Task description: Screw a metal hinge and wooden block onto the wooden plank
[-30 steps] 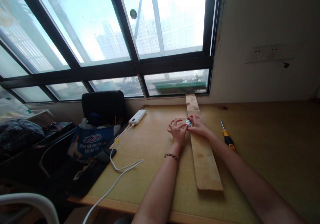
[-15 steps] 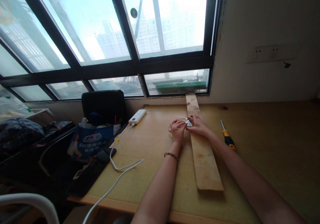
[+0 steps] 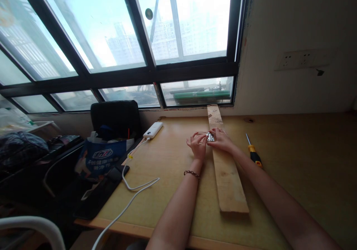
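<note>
A small shiny metal hinge [image 3: 210,137] with holes lies across the wooden board [image 3: 229,179], between my two hands. From the right side, my right hand [image 3: 221,138] grips the hinge with thumb and fingers and rests over the board. My left hand [image 3: 197,143] reaches in from the left, its thumb and forefinger closed at the hinge's left edge. The other left fingers are bent and spread a little. Any smaller part between the left fingertips is too small to make out. A bracelet [image 3: 192,174] circles my left wrist.
Right of the board lies a yellow and black screwdriver [image 3: 254,155]. A white power bank [image 3: 153,130] with a white cable [image 3: 139,188] is on the table's left side. Beyond that edge stand a black chair [image 3: 115,118] and a blue bag [image 3: 103,155]. The window [image 3: 192,70] is behind.
My left fingers have shifted and spread slightly at the hinge's left edge. The right hand, the hinge and the board stay nearly where they were.
</note>
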A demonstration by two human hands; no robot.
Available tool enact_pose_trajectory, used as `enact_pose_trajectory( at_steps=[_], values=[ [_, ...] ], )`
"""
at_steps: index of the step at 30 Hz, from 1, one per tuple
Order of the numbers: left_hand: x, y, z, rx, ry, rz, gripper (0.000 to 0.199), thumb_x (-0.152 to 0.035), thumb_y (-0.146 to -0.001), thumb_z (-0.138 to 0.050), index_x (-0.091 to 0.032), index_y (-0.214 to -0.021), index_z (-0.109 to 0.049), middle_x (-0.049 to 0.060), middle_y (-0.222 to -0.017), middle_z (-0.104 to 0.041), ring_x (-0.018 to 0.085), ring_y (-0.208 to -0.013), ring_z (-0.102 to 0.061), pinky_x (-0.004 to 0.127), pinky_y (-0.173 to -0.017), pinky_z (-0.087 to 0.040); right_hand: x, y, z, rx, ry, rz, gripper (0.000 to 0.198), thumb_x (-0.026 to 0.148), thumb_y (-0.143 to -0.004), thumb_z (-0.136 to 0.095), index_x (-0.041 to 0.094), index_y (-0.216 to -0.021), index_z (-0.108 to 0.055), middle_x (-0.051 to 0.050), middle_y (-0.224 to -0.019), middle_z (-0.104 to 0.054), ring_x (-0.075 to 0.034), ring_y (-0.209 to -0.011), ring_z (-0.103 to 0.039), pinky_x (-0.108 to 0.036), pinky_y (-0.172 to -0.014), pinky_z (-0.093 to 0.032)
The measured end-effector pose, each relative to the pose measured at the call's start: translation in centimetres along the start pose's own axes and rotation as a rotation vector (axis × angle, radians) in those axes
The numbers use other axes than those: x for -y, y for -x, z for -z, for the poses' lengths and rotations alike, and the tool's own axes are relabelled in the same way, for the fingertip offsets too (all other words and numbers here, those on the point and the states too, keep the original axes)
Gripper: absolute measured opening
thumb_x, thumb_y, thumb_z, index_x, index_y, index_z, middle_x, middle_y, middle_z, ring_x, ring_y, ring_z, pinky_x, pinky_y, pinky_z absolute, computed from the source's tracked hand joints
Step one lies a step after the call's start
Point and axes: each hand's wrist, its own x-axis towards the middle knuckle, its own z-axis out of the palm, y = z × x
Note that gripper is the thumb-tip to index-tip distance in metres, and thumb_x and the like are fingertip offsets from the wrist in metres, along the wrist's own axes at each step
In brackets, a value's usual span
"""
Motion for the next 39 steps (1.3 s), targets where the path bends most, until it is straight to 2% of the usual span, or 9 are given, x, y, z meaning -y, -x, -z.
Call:
enact_pose_trajectory(
  at_steps=[5, 10, 14, 18, 23, 27, 30, 33, 39],
  values=[
    [2.2, -1.3, -0.6, -0.177, 0.368, 0.328, 0.016, -0.032, -0.076, -0.056, -0.019, -0.082, -0.063, 0.007, -0.09, -0.067, 0.019, -0.09, -0.06, 0.034, -0.085, -0.041, -0.1, -0.1, 0.0, 0.004, 0.016, -0.013, 0.066, 0.049, -0.06, -0.067, 0.019, -0.115, -0.048, -0.01, -0.117, -0.053, -0.027, -0.108, -0.047, -0.038, -0.094, -0.033],
    [5.8, -3.5, -0.6, -0.478, 0.885, 0.617, 0.005, -0.019, -0.075, -0.053, -0.014, -0.078, -0.053, 0.005, -0.074, -0.063, 0.011, -0.066, -0.061, 0.026, -0.068, -0.047, -0.1, 0.0, 0.1, 0.018, 0.019, -0.014, 0.066, 0.05, -0.061, -0.067, 0.019, -0.116, -0.048, -0.008, -0.119, -0.051, -0.026, -0.109, -0.046, -0.037, -0.095, -0.033],
    [7.0, -4.3, -0.7, -0.372, 1.153, 0.691, 0.011, -0.006, -0.069, -0.056, -0.014, -0.075, -0.05, 0.004, -0.071, -0.062, 0.01, -0.063, -0.061, 0.025, -0.068, -0.047, 0.0, 0.0, 0.1, 0.012, 0.013, -0.014, 0.066, 0.05, -0.06, -0.067, 0.019, -0.115, -0.048, -0.008, -0.118, -0.052, -0.026, -0.108, -0.047, -0.036, -0.094, -0.034],
    [6.7, -4.5, -0.8, -0.22, 1.247, 0.732, 0.017, -0.001, -0.064, -0.055, -0.013, -0.075, -0.051, 0.002, -0.069, -0.06, 0.009, -0.063, -0.06, 0.021, -0.067, -0.047, 0.0, -0.1, 0.1, 0.007, 0.019, -0.007, 0.065, 0.05, -0.061, -0.066, 0.019, -0.115, -0.048, -0.008, -0.117, -0.053, -0.026, -0.107, -0.047, -0.036, -0.094, -0.034],
    [5.8, -4.4, 0.1, -0.226, 1.183, 0.764, 0.012, -0.013, -0.066, -0.059, -0.015, -0.067, -0.048, -0.008, -0.049, -0.041, 0.002, -0.038, -0.039, 0.015, -0.043, -0.032, -0.3, -0.1, -0.1, 0.003, 0.025, 0.0, 0.067, 0.051, -0.06, -0.067, 0.018, -0.116, -0.048, -0.009, -0.117, -0.053, -0.026, -0.107, -0.047, -0.037, -0.094, -0.033],
    [3.6, -5.1, 1.5, -0.275, 0.86, 0.547, 0.024, -0.027, -0.064, -0.066, -0.015, -0.077, -0.049, -0.011, -0.047, -0.039, 0.002, -0.034, -0.03, 0.016, -0.037, -0.019, -0.5, -0.1, -0.3, 0.008, 0.026, 0.001, 0.068, 0.052, -0.061, -0.067, 0.019, -0.117, -0.048, -0.008, -0.119, -0.052, -0.026, -0.108, -0.046, -0.037, -0.094, -0.033],
    [0.9, -5.8, 1.8, -0.193, 0.699, 0.326, 0.029, -0.035, -0.067, -0.065, -0.014, -0.082, -0.052, -0.01, -0.046, -0.04, 0.003, -0.036, -0.033, 0.016, -0.038, -0.022, -0.5, -0.1, -0.4, 0.002, 0.027, -0.011, 0.068, 0.052, -0.061, -0.066, 0.019, -0.117, -0.048, -0.008, -0.119, -0.052, -0.026, -0.108, -0.046, -0.037, -0.093, -0.034],
    [-0.9, -5.5, 0.9, -0.029, 0.457, 0.256, 0.028, -0.037, -0.068, -0.062, -0.013, -0.082, -0.058, -0.005, -0.045, -0.048, 0.006, -0.039, -0.042, 0.018, -0.043, -0.03, -0.5, -0.1, -0.3, 0.019, 0.05, 0.002, 0.068, 0.053, -0.061, -0.066, 0.02, -0.118, -0.048, -0.008, -0.119, -0.051, -0.027, -0.108, -0.046, -0.039, -0.094, -0.033],
    [-0.6, -3.2, -1.3, 0.229, -0.069, 0.365, 0.022, -0.028, -0.062, -0.065, -0.017, -0.08, -0.068, 0.007, -0.066, -0.068, 0.015, -0.061, -0.061, 0.022, -0.053, -0.04, -0.3, -0.1, -0.1, 0.023, 0.053, 0.034, 0.064, 0.053, -0.066, -0.062, 0.02, -0.119, -0.049, -0.008, -0.117, -0.052, -0.025, -0.106, -0.047, -0.038, -0.094, -0.033]
  ],
)
